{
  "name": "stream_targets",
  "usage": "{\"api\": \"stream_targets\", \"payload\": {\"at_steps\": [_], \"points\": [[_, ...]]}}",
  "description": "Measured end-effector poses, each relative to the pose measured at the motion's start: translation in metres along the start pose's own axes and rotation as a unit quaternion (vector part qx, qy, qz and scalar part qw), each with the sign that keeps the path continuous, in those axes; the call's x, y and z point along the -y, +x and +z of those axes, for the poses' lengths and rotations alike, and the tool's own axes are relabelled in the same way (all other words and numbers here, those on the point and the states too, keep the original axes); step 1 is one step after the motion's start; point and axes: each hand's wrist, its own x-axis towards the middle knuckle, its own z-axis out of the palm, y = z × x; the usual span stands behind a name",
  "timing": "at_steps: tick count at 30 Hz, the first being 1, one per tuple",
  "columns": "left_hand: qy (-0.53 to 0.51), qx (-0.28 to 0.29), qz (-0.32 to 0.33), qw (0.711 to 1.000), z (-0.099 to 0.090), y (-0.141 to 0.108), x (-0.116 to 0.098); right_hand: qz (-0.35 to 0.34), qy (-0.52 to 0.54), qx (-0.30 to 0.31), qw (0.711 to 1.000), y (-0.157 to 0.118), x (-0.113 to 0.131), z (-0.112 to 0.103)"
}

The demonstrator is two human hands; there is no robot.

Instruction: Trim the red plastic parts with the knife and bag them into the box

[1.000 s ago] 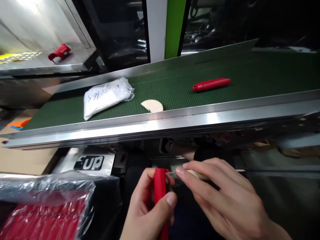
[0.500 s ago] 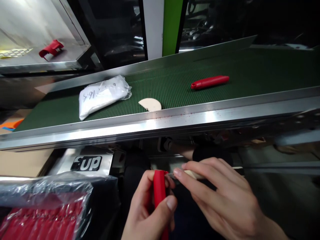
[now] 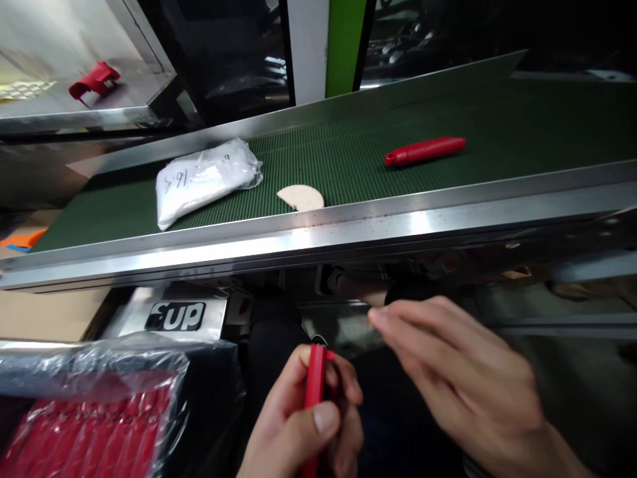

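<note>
Near the bottom centre, my left hand (image 3: 286,428) is closed around a slim red plastic handle-like piece (image 3: 314,382), held upright with the thumb against its face. A small red bit sticks out at its upper right side. To the right, apart from the piece, my right hand (image 3: 462,372) has its fingers pressed together. The small knife with a pale handle seen in it half a second ago is hidden behind the fingers now. A similar red piece (image 3: 425,152) lies on the green conveyor belt (image 3: 343,143) beyond my hands.
A white plastic packet (image 3: 204,179) and a pale half-round disc (image 3: 302,197) rest on the belt, behind its metal rail (image 3: 249,242). A plastic-lined box of red pieces (image 3: 94,431) stands lower left. A curved red part (image 3: 94,81) sits on the metal ledge upper left.
My right hand has drawn away from the red piece to the right, and the knife blade no longer shows. My left hand has lowered slightly and turned the piece a little.
</note>
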Motion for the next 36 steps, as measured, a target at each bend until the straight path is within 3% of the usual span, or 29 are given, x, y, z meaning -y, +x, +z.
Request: {"api": "stream_targets", "payload": {"at_steps": [6, 11, 18, 23, 25, 27, 32, 36], "points": [[-0.037, 0.019, -0.039, 0.998, -0.008, -0.001, -0.001, -0.012, 0.041, 0.021, 0.999, -0.001, 0.021, 0.006], [-0.037, 0.039, -0.041, 0.998, -0.010, -0.003, 0.000, -0.021, 0.042, 0.026, 0.999, 0.002, 0.022, 0.006], [-0.044, 0.021, -0.035, 0.998, -0.010, 0.000, 0.001, -0.027, 0.041, 0.027, 0.998, -0.002, 0.018, 0.011], [-0.049, 0.067, -0.059, 0.995, -0.006, -0.003, 0.001, 0.051, 0.051, -0.017, 0.997, -0.009, 0.006, 0.013], [-0.072, 0.074, -0.091, 0.991, -0.007, -0.004, 0.001, 0.051, 0.071, 0.000, 0.996, -0.011, 0.004, 0.009], [-0.106, 0.072, -0.112, 0.985, -0.012, -0.003, 0.001, 0.008, 0.076, 0.041, 0.996, -0.010, 0.004, 0.005], [-0.200, -0.033, -0.179, 0.963, -0.030, -0.011, 0.001, -0.082, 0.057, 0.088, 0.991, -0.006, 0.003, 0.001], [-0.200, -0.094, -0.157, 0.963, -0.036, -0.021, 0.004, -0.106, 0.047, 0.103, 0.988, -0.005, 0.002, 0.004]]}}
